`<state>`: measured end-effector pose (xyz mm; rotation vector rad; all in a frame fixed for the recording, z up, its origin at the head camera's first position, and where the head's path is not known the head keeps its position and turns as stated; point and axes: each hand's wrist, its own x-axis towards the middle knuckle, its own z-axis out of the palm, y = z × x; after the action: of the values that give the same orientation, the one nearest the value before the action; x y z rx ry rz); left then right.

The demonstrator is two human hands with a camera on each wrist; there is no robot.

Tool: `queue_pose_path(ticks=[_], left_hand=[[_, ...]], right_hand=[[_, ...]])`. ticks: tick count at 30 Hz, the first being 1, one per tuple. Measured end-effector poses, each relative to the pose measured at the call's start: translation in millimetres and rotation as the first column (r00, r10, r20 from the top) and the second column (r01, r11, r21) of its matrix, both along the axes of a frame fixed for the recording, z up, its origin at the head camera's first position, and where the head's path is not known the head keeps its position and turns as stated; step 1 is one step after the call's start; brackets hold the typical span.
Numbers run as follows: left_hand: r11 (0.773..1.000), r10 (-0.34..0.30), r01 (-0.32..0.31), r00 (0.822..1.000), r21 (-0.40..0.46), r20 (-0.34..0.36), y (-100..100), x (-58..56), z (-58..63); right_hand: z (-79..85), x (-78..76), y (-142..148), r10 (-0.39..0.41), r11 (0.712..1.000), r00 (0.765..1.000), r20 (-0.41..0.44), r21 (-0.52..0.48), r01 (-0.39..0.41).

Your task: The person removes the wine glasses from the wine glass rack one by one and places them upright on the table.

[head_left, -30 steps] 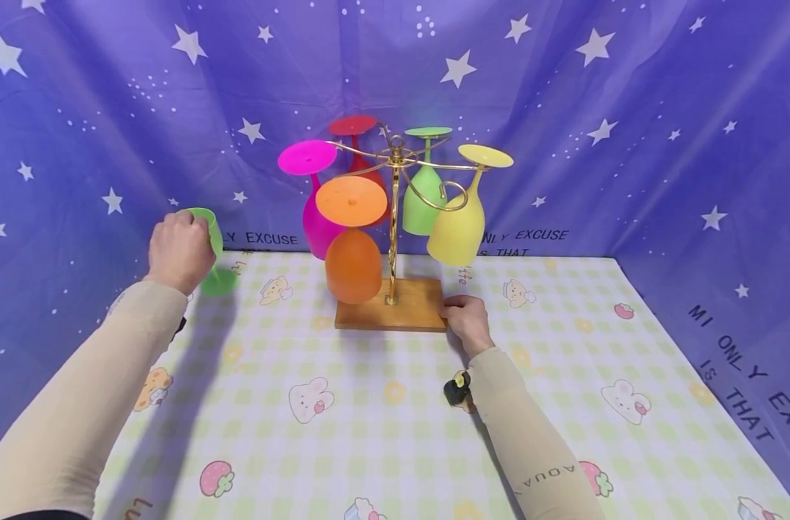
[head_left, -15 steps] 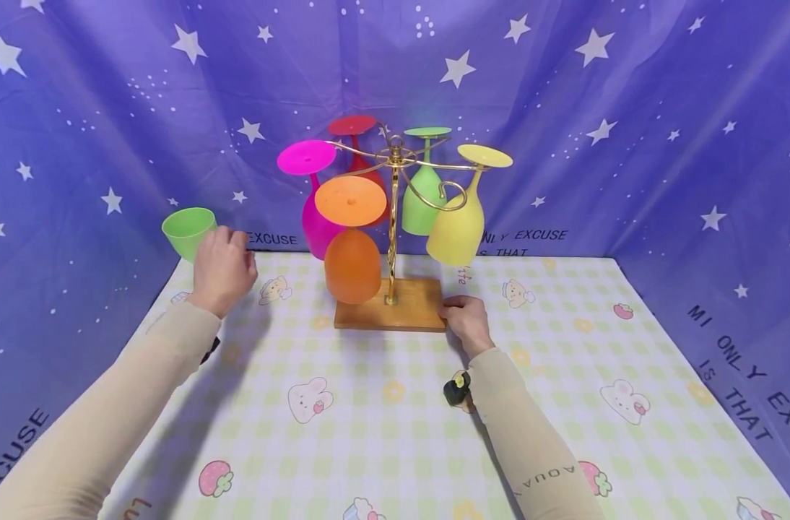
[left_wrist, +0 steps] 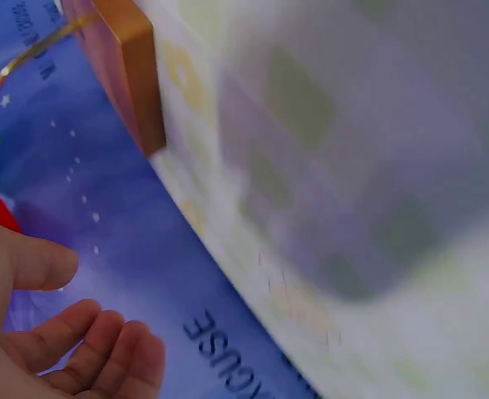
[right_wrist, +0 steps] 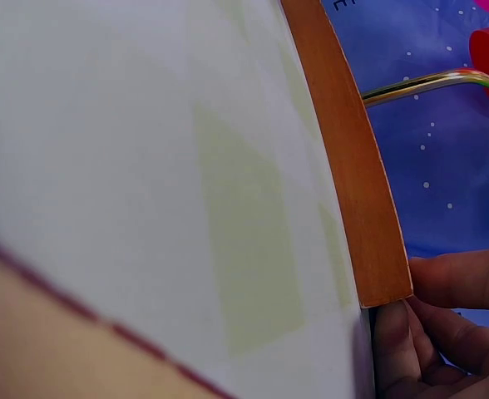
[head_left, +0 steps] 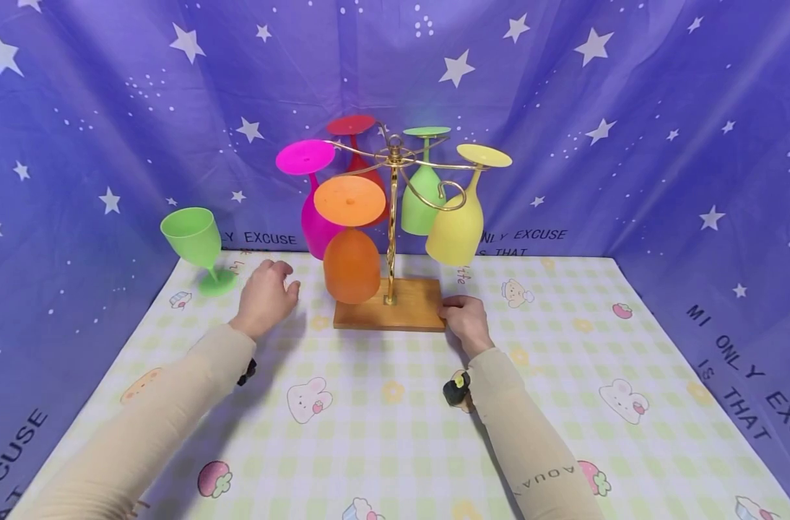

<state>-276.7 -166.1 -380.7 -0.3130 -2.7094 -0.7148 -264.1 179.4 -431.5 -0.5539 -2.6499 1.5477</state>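
My left hand (head_left: 265, 297) is in the air between a green goblet (head_left: 196, 235) and the rack, fingers loosely bent around nothing. Upright on its foot, the goblet stands at the table's back left. The glass rack has a gold post (head_left: 393, 231) with curled arms on a wooden base (head_left: 413, 303). With thumb and fingers my right hand (head_left: 468, 321) pinches the base's right end, as the right wrist view also shows. Upside down on the arms hang a magenta goblet (head_left: 313, 209), an orange goblet (head_left: 352, 267), a red goblet (head_left: 362, 170), a light green goblet (head_left: 424, 202) and a yellow goblet (head_left: 458, 227).
A checked cloth (head_left: 395, 448) with cartoon prints covers the table. Purple curtains (head_left: 395, 72) with white stars rise behind it and on both sides. One bare arm hook (head_left: 456, 198) of the rack curls toward the front.
My left hand has let go of the upright green goblet and moved right, toward the rack. The goblet stays at the back left. My right hand has kept its place on the base.
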Motion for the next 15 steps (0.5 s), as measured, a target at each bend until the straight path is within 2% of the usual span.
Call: queue_pose_path(ticks=[3,6,10,15], left_hand=[[0.998,-0.011,0.006,0.996,0.064,0.083,10,1.1,-7.5],[0.987,-0.018,-0.011,0.984,0.161,0.178,19,2.2,-14.1],[0.955,-0.031,-0.06,0.954,0.29,0.298,30,3.7,-18.5],[0.918,-0.045,-0.119,0.917,0.377,0.397,42,4.4,-22.7]], right_hand=[[0.3,-0.1,0,0.002,1.0,1.0,-0.002,-0.004,-0.002],[0.2,-0.3,0,0.003,1.0,1.0,0.0,-0.004,-0.003],[-0.6,-0.9,0,0.003,1.0,1.0,0.008,-0.002,-0.003],[-1.7,-1.1,1,0.003,1.0,1.0,0.009,-0.005,-0.003]])
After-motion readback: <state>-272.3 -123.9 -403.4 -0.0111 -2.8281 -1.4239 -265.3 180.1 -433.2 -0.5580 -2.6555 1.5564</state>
